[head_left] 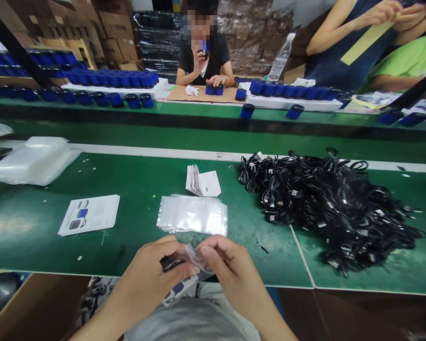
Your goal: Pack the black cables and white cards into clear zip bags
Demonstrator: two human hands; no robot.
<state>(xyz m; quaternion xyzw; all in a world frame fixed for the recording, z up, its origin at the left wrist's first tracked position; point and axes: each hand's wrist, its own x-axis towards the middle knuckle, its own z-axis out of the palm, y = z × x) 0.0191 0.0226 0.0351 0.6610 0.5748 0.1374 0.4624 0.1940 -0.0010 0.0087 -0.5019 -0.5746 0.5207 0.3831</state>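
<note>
My left hand (152, 272) and my right hand (230, 270) meet at the near edge of the green table (138, 184). Together they pinch a small clear plastic bag (193, 260) with something black and a printed leaflet inside it. Both hands are closed on the bag. Just beyond them lies a stack of empty clear bags (193, 214). Farther back sits a small fanned pile of white folded cards (202, 182). To the right spreads a big heap of coiled black cables (330, 208). A printed sheet stack (89, 214) lies to the left.
White foam trays (35, 158) rest at the far left. Across the belt, rows of blue round items (102, 78) fill white trays. A person sits opposite at a cardboard mat (202, 94); another person's arms show at top right. A brown carton (39, 308) stands below the table edge.
</note>
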